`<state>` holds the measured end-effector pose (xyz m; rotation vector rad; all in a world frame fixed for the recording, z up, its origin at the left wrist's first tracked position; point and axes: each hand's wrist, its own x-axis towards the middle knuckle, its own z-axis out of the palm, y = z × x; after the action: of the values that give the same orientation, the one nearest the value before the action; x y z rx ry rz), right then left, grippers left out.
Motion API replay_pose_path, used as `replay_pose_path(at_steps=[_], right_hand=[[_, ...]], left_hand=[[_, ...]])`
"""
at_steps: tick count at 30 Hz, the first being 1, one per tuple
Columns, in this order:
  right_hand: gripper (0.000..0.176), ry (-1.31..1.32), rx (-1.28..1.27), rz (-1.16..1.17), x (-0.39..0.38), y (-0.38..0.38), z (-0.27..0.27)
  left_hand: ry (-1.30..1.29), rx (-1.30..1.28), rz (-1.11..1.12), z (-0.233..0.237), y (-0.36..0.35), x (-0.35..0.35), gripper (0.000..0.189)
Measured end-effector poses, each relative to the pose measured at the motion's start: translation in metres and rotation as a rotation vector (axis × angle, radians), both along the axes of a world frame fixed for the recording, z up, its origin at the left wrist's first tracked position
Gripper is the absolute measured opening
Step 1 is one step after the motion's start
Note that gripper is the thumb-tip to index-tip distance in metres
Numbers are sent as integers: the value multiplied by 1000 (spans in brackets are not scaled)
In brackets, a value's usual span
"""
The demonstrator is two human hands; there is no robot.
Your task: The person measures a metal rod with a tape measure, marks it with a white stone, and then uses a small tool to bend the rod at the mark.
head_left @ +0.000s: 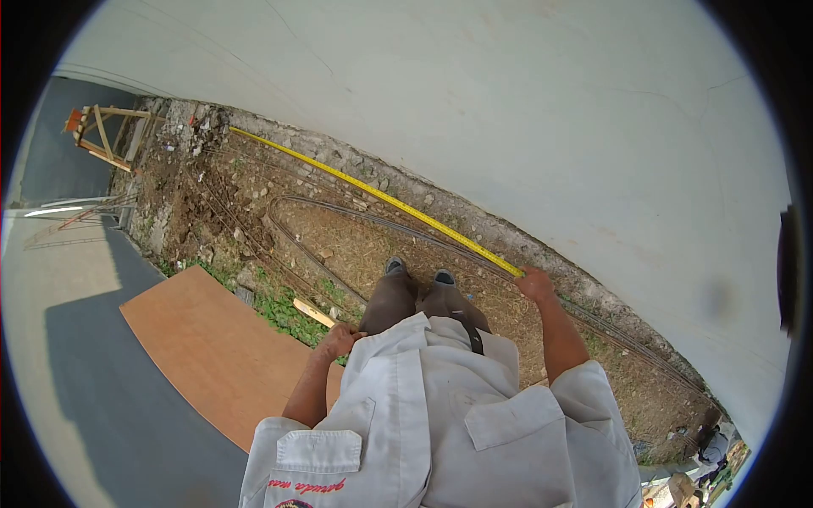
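My right hand is closed around the near end of a yellow tape measure. The blade stretches away from it in a long straight line, close along the foot of the pale wall. My left hand is closed beside my thigh, at the hem of my light work shirt. A short pale strip of wood runs right up to its knuckles; what the fingers grip is hidden. Both my shoes stand on bare soil below.
Bent steel rods lie along the ground. A brown plywood sheet lies to the left by green weeds. A wooden frame stands at the far end. The pale wall borders the right side. A person is at the lower right.
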<state>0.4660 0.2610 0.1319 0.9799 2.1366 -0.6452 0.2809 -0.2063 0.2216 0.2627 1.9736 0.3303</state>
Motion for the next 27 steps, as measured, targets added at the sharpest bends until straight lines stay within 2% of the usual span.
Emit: replay_pose_path(at_steps=[5,7,10,14,21,24,27], right_hand=[[56,-27,2,-41,-1,-4,6],[56,-16,18,-52,0,-6,7],[55,-32,23,-47,2,-9,8],[54,-35,-14,-59,4,-16,21],[54,-105,9,-73,-4,-36,54],[56,-28,103,-2,3,-43,50],[56,-22,98,-33,8,-44,40]], left_hand=[[-5,7,-85,25,8,-16,32],[-14,136,-231,27,8,-23,27],[28,164,-290,23,10,-28,23],[-18,175,-347,6,2,-39,24],[-168,130,-465,11,7,-64,31],[-211,124,-495,4,9,-73,33],[-251,104,-505,4,14,-82,35]])
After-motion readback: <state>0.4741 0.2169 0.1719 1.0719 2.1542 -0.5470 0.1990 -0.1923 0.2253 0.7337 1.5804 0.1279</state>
